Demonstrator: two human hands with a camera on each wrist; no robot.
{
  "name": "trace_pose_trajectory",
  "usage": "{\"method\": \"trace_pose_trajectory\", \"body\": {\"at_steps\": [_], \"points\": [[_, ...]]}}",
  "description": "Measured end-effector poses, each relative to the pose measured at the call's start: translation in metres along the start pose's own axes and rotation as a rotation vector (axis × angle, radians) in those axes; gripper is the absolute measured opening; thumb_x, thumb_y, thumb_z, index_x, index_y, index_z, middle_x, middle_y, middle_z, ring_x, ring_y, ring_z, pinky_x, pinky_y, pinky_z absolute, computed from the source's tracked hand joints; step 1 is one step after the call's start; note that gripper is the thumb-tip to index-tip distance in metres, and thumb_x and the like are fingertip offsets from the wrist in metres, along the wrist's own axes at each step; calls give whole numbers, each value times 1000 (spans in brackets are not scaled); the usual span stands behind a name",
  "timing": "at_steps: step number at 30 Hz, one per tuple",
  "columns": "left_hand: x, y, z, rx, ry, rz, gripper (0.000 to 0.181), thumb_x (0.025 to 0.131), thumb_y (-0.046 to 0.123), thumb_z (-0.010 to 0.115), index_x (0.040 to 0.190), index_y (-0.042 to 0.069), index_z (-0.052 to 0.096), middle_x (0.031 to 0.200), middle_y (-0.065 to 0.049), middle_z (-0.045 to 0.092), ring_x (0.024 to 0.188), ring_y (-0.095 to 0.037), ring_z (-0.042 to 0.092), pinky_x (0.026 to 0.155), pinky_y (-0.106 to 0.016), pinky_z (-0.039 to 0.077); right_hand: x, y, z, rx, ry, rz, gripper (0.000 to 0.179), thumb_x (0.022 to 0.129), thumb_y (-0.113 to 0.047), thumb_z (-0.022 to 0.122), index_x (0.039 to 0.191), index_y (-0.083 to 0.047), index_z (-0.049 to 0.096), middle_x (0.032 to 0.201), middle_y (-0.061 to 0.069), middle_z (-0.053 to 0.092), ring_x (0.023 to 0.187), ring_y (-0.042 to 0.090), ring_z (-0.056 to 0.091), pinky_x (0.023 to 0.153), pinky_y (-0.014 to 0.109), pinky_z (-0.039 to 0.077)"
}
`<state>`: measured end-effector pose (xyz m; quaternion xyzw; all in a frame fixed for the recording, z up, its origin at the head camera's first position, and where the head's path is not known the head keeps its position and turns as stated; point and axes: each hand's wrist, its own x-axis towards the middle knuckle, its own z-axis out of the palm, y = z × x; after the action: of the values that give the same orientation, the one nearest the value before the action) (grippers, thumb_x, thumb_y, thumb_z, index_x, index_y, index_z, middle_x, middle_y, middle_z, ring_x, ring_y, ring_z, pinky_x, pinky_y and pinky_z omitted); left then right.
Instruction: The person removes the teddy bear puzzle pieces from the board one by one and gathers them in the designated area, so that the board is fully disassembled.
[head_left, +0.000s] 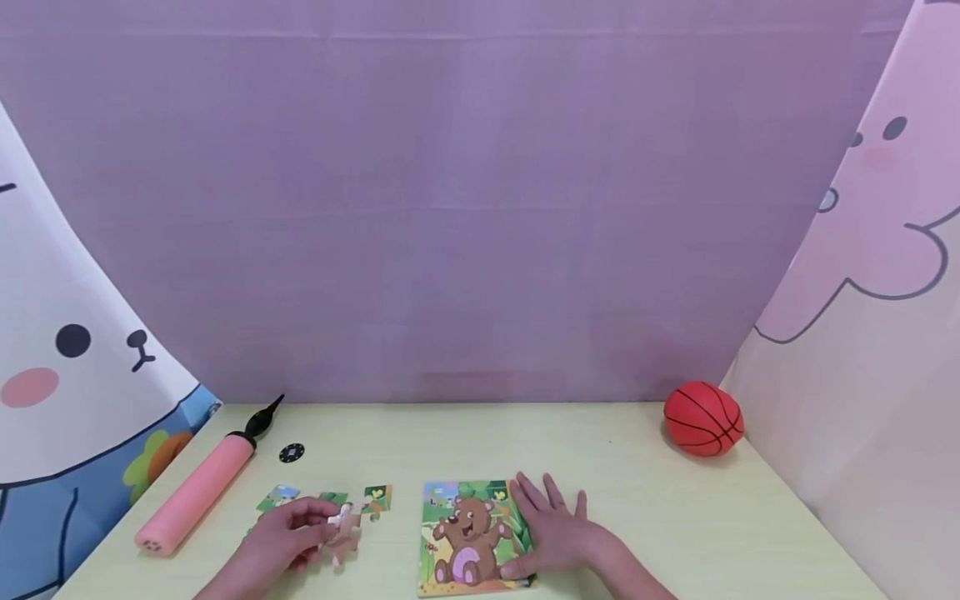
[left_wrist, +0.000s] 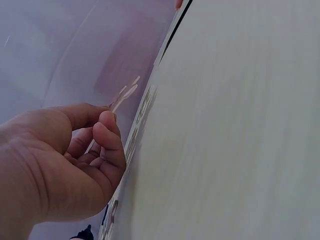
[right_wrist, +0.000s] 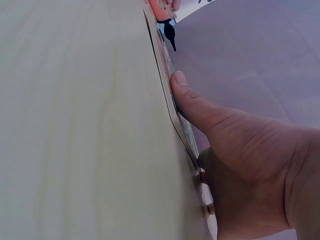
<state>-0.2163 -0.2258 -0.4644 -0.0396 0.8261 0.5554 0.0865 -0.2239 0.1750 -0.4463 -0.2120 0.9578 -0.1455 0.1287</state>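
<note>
My left hand (head_left: 288,535) pinches a brown and pale jigsaw piece (head_left: 343,533) between thumb and fingers, just above the table. In the left wrist view, that piece (left_wrist: 125,97) shows nearly edge-on beyond the fingertips of the left hand (left_wrist: 75,155); whether it is one piece or two joined, I cannot tell. A square bear puzzle (head_left: 468,537) lies flat in front, its picture showing a brown bear. Across its right edge rests my right hand (head_left: 558,533), fingers spread and thumb on the picture. The right wrist view shows the thumb of the right hand (right_wrist: 240,155) on the puzzle's edge (right_wrist: 167,95).
Loose jigsaw pieces lie about the left hand, among them one (head_left: 377,498) between it and the puzzle and another (head_left: 278,497) behind it. A pink hand pump (head_left: 198,496) and a black round chip (head_left: 292,452) lie left. A red toy basketball (head_left: 703,418) sits back right.
</note>
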Motion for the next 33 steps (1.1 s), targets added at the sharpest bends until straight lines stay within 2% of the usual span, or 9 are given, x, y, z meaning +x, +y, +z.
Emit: {"method": "trace_pose_trajectory", "body": {"at_steps": [4, 12, 14, 18, 21, 25, 29, 33], "points": [[-3, -4, -9, 8, -9, -9, 33, 94, 20, 74, 120, 1, 67, 88, -7, 62, 69, -22, 54, 57, -30, 48, 0, 0, 1, -10, 4, 8, 115, 79, -71, 70, 162, -9, 20, 169, 9, 10, 150, 48, 4, 101, 84, 1], [-6, -9, -21, 40, 26, -69, 25, 95, 13, 70, 117, 1, 67, 84, -7, 62, 67, -21, 55, 56, -28, 46, 1, 0, 0, -37, 8, 18, 117, 77, -72, 70, 161, -9, 20, 169, 9, 10, 150, 49, 5, 101, 85, 5], [-7, -9, -23, 46, 23, -73, 25, 95, 14, 70, 116, 1, 67, 85, -6, 62, 67, -21, 54, 56, -27, 45, 1, 0, 0, -37, 5, 20, 117, 77, -73, 70, 162, -9, 20, 169, 8, 10, 150, 49, 5, 101, 85, 5], [-8, -10, -28, 68, -21, -53, 30, 96, 20, 70, 118, -1, 67, 86, -5, 62, 66, -19, 53, 56, -25, 44, 2, 1, 1, -22, -3, 19, 116, 78, -73, 69, 162, -10, 19, 169, 9, 9, 150, 48, 4, 101, 85, 3], [-9, -10, -30, 90, -22, -59, 30, 96, 22, 71, 116, -1, 68, 86, -5, 63, 65, -19, 53, 56, -25, 44, 2, 1, 1, -18, -2, 16, 116, 78, -73, 69, 162, -9, 20, 169, 9, 9, 150, 48, 4, 101, 85, 3], [-10, -9, -29, 131, 32, -102, 23, 95, 17, 71, 113, 3, 71, 82, -5, 62, 63, -20, 53, 54, -25, 41, 1, 1, 1, -24, 6, 11, 117, 77, -74, 69, 162, -9, 19, 169, 9, 9, 150, 49, 4, 101, 85, 3], [-8, -10, -28, 152, 53, -125, 21, 95, 14, 71, 113, 4, 73, 81, -5, 62, 62, -20, 52, 53, -25, 38, 1, 1, 1, -26, 10, 7, 117, 78, -74, 69, 162, -9, 19, 169, 9, 9, 150, 49, 4, 100, 85, 3], [-5, -12, -29, 175, 44, -106, 22, 93, 15, 74, 112, 4, 73, 88, -3, 64, 70, -20, 53, 57, -26, 43, 1, 1, 2, -19, 10, 5, 117, 78, -73, 69, 162, -9, 19, 169, 9, 9, 150, 49, 4, 100, 85, 2]]}}
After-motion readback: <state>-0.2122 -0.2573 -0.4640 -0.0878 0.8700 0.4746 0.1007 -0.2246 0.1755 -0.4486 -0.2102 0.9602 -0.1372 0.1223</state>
